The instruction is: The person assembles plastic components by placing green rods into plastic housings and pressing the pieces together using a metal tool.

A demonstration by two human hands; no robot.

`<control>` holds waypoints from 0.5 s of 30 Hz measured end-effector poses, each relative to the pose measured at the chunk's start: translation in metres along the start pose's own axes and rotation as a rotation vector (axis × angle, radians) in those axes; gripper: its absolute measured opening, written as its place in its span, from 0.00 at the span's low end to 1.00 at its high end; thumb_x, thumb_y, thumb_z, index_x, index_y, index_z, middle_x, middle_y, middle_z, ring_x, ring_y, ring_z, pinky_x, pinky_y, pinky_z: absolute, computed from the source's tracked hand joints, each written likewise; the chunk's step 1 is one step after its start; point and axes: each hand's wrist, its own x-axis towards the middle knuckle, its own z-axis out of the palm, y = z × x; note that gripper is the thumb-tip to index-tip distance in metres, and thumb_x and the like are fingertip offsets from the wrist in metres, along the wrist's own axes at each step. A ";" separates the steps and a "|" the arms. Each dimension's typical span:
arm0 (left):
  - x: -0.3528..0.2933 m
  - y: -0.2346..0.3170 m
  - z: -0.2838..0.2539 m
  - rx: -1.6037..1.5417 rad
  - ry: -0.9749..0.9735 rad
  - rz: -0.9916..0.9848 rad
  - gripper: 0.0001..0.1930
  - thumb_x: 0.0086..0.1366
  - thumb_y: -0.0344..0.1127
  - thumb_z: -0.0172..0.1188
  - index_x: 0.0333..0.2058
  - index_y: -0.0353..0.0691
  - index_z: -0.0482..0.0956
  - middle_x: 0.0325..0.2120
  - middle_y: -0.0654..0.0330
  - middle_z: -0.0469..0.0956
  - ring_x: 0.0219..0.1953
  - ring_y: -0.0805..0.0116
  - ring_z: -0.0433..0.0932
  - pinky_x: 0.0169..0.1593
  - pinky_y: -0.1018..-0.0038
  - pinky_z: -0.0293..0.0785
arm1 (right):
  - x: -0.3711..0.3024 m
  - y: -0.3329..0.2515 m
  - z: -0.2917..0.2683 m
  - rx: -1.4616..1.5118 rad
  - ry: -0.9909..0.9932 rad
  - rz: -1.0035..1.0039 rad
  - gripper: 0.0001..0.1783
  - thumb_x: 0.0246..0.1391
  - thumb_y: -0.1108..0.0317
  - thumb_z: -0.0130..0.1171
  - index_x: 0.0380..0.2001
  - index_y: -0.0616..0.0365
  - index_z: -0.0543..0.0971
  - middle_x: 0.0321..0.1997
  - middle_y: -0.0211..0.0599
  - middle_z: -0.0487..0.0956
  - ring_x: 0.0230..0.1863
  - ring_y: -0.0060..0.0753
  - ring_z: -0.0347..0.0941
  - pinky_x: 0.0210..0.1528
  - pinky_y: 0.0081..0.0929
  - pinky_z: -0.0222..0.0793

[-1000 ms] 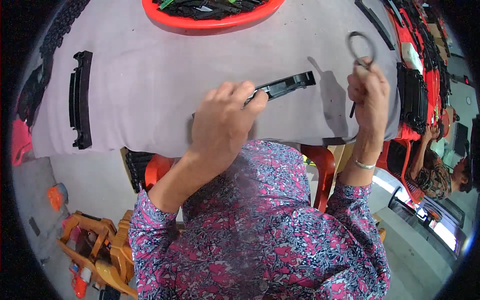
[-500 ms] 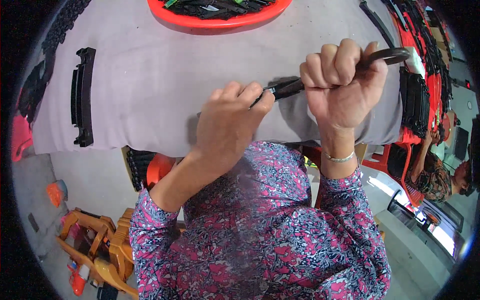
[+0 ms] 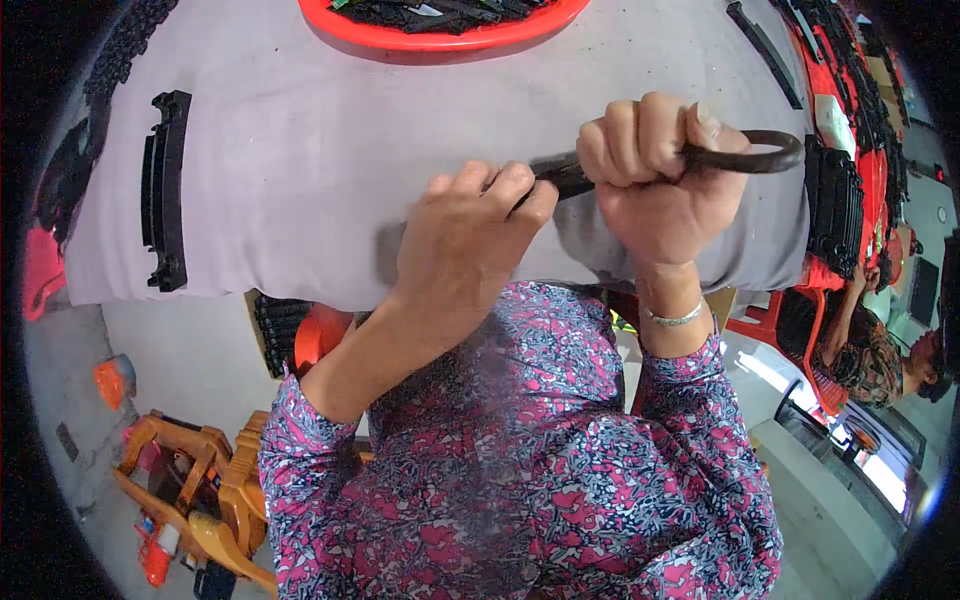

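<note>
My right hand (image 3: 660, 180) is closed round the handle of what looks like a pair of scissors (image 3: 775, 152). One big dark loop of the handle sticks out to the right of the fist. The dark blade end (image 3: 565, 177) points left toward my left hand (image 3: 465, 235). That hand, palm down, has its fingers curled over something dark and mostly hidden. Both hands are above the grey cloth-covered table (image 3: 300, 180). On the table's left lies a long black plastic part (image 3: 168, 190) with notched ends.
A red basin (image 3: 450, 42) of black scraps stands at the far edge. Stacked black parts (image 3: 833, 200) and a black strip (image 3: 765, 55) lie on the right. Beyond them sits another person (image 3: 870, 345). A wooden chair-like frame (image 3: 190, 480) stands lower left.
My right hand has moved slightly left and down and turned, so more of the handle loop shows. The left hand has shifted only a little.
</note>
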 end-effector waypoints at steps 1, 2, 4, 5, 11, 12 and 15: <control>0.000 0.000 0.001 -0.001 -0.002 0.000 0.15 0.56 0.35 0.56 0.43 0.45 0.76 0.36 0.66 0.73 0.37 0.66 0.74 0.38 0.68 0.69 | 0.000 0.000 0.002 -0.014 0.003 0.007 0.25 0.65 0.56 0.42 0.14 0.51 0.55 0.15 0.23 0.51 0.17 0.22 0.45 0.24 0.27 0.44; -0.001 -0.001 0.002 -0.007 0.009 0.005 0.15 0.56 0.35 0.56 0.44 0.46 0.76 0.37 0.66 0.72 0.38 0.66 0.74 0.39 0.68 0.69 | 0.000 -0.002 0.003 -0.039 0.003 0.024 0.25 0.63 0.57 0.44 0.13 0.53 0.55 0.14 0.25 0.52 0.18 0.24 0.45 0.25 0.29 0.44; -0.003 0.000 0.004 -0.014 0.017 0.010 0.15 0.56 0.35 0.56 0.44 0.46 0.76 0.38 0.66 0.72 0.39 0.66 0.73 0.40 0.68 0.69 | -0.001 -0.004 0.006 -0.116 0.007 0.039 0.25 0.61 0.57 0.44 0.12 0.54 0.55 0.14 0.26 0.52 0.18 0.24 0.46 0.25 0.29 0.44; -0.004 0.000 0.003 -0.009 0.032 0.014 0.15 0.56 0.35 0.57 0.44 0.46 0.76 0.39 0.65 0.72 0.40 0.66 0.73 0.41 0.67 0.69 | -0.002 -0.005 0.007 -0.193 0.009 0.054 0.25 0.60 0.57 0.45 0.12 0.54 0.55 0.13 0.27 0.53 0.18 0.25 0.46 0.25 0.29 0.44; -0.004 0.001 0.003 -0.012 0.040 0.040 0.15 0.57 0.35 0.56 0.44 0.45 0.76 0.41 0.64 0.71 0.43 0.65 0.73 0.43 0.67 0.69 | -0.009 -0.005 0.014 -0.428 0.041 0.031 0.27 0.55 0.53 0.47 0.10 0.54 0.52 0.12 0.25 0.51 0.17 0.24 0.43 0.23 0.30 0.38; -0.003 0.001 0.001 -0.013 0.029 0.039 0.14 0.57 0.35 0.56 0.43 0.45 0.77 0.40 0.63 0.72 0.42 0.65 0.73 0.43 0.66 0.70 | -0.009 -0.004 0.012 -0.441 0.024 0.028 0.27 0.55 0.53 0.47 0.10 0.53 0.52 0.12 0.25 0.51 0.17 0.24 0.43 0.23 0.31 0.38; 0.000 0.004 -0.004 0.077 -0.061 0.006 0.12 0.57 0.34 0.54 0.41 0.43 0.78 0.38 0.62 0.74 0.42 0.64 0.74 0.43 0.66 0.71 | -0.008 -0.006 0.017 -0.678 -0.100 -0.002 0.27 0.56 0.54 0.47 0.10 0.53 0.52 0.12 0.24 0.51 0.17 0.24 0.43 0.23 0.31 0.39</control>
